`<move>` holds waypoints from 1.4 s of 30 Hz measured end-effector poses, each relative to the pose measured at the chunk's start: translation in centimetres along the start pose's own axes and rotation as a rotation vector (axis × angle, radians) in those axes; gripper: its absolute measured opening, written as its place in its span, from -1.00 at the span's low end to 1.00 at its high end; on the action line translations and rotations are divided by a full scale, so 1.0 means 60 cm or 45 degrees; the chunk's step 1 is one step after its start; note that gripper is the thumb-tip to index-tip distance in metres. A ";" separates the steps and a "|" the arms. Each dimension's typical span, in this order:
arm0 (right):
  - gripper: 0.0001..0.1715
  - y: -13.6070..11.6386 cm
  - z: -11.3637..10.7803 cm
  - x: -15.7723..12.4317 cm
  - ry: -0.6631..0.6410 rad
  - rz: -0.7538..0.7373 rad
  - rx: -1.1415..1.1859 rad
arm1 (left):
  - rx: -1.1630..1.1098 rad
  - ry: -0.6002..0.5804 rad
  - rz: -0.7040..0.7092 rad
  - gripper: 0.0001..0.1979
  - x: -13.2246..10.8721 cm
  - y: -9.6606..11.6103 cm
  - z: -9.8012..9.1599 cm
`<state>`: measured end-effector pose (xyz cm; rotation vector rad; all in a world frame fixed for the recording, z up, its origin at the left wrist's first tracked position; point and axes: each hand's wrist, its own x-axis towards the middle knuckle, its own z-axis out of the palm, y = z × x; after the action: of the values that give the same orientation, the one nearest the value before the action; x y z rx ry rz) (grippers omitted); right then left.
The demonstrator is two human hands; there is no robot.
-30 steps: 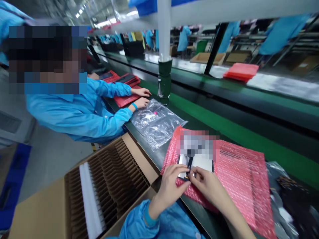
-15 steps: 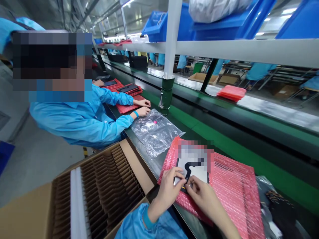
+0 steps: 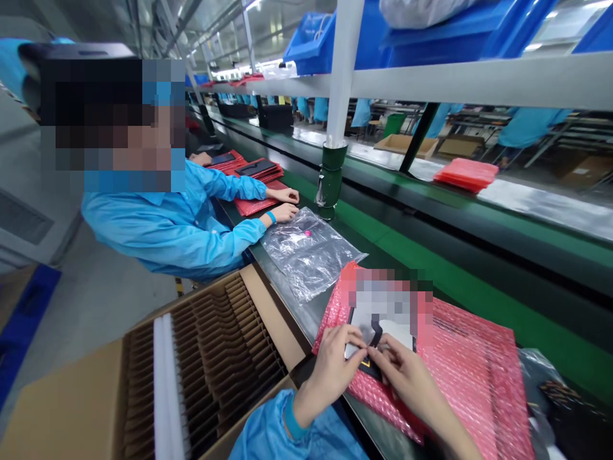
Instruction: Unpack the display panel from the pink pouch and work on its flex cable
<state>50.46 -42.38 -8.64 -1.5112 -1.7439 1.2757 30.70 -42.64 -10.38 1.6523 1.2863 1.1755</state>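
A flat silver-white panel with dark edges [image 3: 401, 327] lies on red bubble-wrap bags [image 3: 472, 367] on the bench in front of me. From the panel a curved black flex cable [image 3: 377, 331] runs down toward my fingertips. My left hand [image 3: 332, 361] is closed in a pinch at the cable's lower end. Right beside it, my right hand [image 3: 407, 370] also pinches at that end, thumb and index finger together. The fingertips of both hands nearly meet. They hide the very end of the cable. Part of the panel's upper area is blurred out.
An open cardboard box with dividers [image 3: 282, 332] stands at the lower left. A clear plastic bag [image 3: 318, 265] lies beyond the panel. A co-worker in blue [image 3: 163, 223] works at the left. A post [image 3: 338, 102] rises from the bench. Dark parts in clear plastic [image 3: 560, 402] lie at right.
The whole view has shifted, so the scene sits further right. Both hands stay pinched at the cable's end, and the cable's visible curve looks straighter and narrower.
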 end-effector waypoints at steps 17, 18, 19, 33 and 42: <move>-0.27 0.013 -0.008 0.019 -0.019 -0.031 -0.267 | 0.050 0.148 0.415 -0.75 0.003 -0.026 -0.010; -0.27 0.013 -0.009 0.020 -0.017 -0.045 -0.266 | 0.073 0.157 0.437 -0.76 0.005 -0.027 -0.009; -0.28 0.012 -0.009 0.022 -0.016 -0.054 -0.265 | 0.096 0.165 0.451 -0.78 0.006 -0.029 -0.008; -0.51 -0.053 0.000 0.002 -0.010 -0.084 -0.222 | 0.315 0.047 0.361 -0.91 -0.013 -0.027 -0.032; -0.26 -0.061 -0.004 -0.005 -0.054 -0.041 -0.172 | 0.364 0.042 0.383 -0.87 -0.018 -0.021 -0.032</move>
<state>48.98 -42.38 -5.28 -1.5328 -1.9078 1.2031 28.41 -43.38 -11.16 2.1008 1.3053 1.2396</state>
